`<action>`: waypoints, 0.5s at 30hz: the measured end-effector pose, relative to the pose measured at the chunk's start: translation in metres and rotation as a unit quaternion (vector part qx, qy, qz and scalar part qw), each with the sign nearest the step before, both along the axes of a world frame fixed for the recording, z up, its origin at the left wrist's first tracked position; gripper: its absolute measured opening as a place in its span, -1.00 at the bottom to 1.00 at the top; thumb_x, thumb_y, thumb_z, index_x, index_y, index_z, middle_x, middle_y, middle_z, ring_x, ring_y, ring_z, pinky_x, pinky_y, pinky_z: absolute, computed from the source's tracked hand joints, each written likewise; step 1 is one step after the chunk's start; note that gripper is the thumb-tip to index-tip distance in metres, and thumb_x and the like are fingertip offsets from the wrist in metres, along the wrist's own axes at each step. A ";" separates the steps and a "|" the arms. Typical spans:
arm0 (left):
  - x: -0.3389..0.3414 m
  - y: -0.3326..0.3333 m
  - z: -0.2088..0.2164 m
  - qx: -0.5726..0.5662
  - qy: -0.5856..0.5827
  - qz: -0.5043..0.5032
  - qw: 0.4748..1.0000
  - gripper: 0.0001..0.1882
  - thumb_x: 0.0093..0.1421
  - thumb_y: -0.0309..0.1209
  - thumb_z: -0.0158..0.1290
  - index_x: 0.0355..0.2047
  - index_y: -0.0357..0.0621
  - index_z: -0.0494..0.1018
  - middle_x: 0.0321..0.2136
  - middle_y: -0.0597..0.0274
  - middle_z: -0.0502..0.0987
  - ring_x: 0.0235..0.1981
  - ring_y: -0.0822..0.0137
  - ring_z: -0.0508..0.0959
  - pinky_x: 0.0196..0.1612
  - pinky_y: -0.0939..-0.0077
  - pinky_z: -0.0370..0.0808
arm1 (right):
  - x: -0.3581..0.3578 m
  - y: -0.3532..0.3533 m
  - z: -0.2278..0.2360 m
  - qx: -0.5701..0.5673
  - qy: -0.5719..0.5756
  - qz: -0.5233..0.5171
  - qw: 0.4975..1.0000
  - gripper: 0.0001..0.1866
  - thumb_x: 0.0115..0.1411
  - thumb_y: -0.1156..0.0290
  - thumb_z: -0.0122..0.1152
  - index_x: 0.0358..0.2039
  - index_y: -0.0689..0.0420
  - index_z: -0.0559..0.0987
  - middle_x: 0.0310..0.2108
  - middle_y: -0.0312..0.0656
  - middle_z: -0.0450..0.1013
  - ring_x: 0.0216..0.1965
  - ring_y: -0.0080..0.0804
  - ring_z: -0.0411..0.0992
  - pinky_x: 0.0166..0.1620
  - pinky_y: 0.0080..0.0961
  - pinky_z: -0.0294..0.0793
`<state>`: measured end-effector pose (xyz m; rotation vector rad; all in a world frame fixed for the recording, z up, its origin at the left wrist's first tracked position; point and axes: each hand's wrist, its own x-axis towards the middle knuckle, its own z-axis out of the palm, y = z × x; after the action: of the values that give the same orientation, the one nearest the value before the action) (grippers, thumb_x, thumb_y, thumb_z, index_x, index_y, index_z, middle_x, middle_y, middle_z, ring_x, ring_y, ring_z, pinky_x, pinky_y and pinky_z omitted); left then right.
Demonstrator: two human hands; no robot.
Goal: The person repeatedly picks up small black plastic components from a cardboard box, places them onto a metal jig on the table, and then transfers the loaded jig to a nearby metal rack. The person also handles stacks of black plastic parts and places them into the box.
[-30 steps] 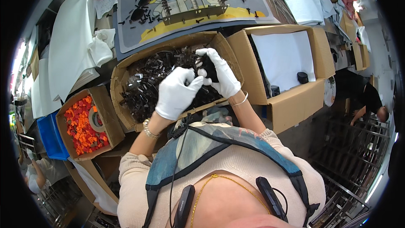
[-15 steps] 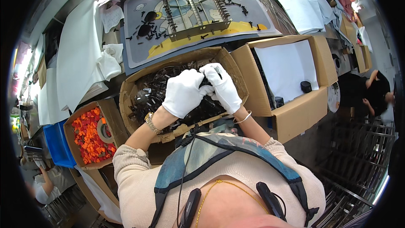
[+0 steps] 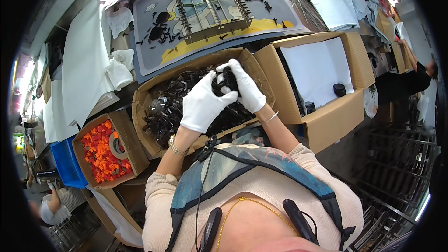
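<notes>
Both my hands wear white gloves and meet above an open cardboard box (image 3: 140,126) of small dark, glossy parts (image 3: 170,91). My right hand (image 3: 249,91) wraps round a black rounded part (image 3: 229,80) from the right, fingers curled over its far side. From the left, my left hand (image 3: 204,105) closes on the same part, with fingertips at its far edge and thumb at its near side. The part's exact kind cannot be made out, as the gloves cover much of it.
A metal rack (image 3: 217,29) stands on a printed mat (image 3: 151,60) among black bits. To the right, a carton (image 3: 333,128) has white paper and black round pieces on top. At left sit a box of orange-red pieces (image 3: 105,158) with a tape roll, and a blue bin (image 3: 67,165).
My left hand has turned more upright, its thumb and fingers spread wider round the black part, which now shows more. My right hand has risen slightly. At far right, a person has shifted.
</notes>
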<state>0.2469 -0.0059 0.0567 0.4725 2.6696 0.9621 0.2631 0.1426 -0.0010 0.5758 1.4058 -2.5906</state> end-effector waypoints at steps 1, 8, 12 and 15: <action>-0.003 0.003 0.002 0.033 -0.011 0.001 0.999 -0.28 -0.03 -0.08 0.39 0.10 -0.15 0.50 -0.33 0.08 0.60 -0.32 0.14 0.63 -0.19 0.34 0.56 | 0.007 -0.007 0.015 0.019 -0.010 0.028 0.999 -0.54 0.46 -0.12 -0.13 -0.06 0.01 0.49 -0.43 -0.38 0.43 -0.60 -0.65 0.30 -0.67 -0.72 0.21; -0.013 -0.019 -0.034 0.264 -0.103 -0.059 0.957 -0.86 0.31 -0.51 0.05 -0.21 -0.35 0.52 -0.45 0.21 0.51 -0.47 0.41 0.55 -0.37 0.51 0.47 | 0.027 0.001 0.045 -0.026 -0.057 0.131 0.989 -0.73 0.44 0.01 -0.05 -0.10 -0.10 0.44 -0.43 -0.32 0.45 -0.62 -0.64 0.34 -0.71 -0.70 0.19; -0.008 -0.027 -0.042 0.400 -0.303 0.066 0.862 -0.80 0.40 -0.36 -0.01 -0.27 -0.25 0.50 -0.55 0.34 0.43 -0.58 0.50 0.41 -0.50 0.59 0.36 | 0.030 0.005 0.023 -0.202 -0.086 0.153 0.963 -0.72 0.43 -0.02 -0.07 -0.08 -0.15 0.44 -0.46 -0.35 0.46 -0.61 -0.62 0.34 -0.69 -0.73 0.15; 0.001 -0.030 -0.040 0.314 -0.128 0.089 0.936 -0.70 0.31 -0.22 0.12 -0.20 -0.25 0.48 -0.54 0.35 0.44 -0.54 0.47 0.42 -0.43 0.57 0.42 | 0.043 0.002 0.019 -0.117 -0.076 0.135 0.981 -0.70 0.42 -0.04 -0.05 -0.07 -0.15 0.48 -0.42 -0.38 0.45 -0.57 -0.64 0.35 -0.64 -0.73 0.21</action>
<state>0.2483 -0.0359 0.0165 0.1977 2.1552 1.8058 0.3056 0.1448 0.0184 0.4965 1.0350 -2.3926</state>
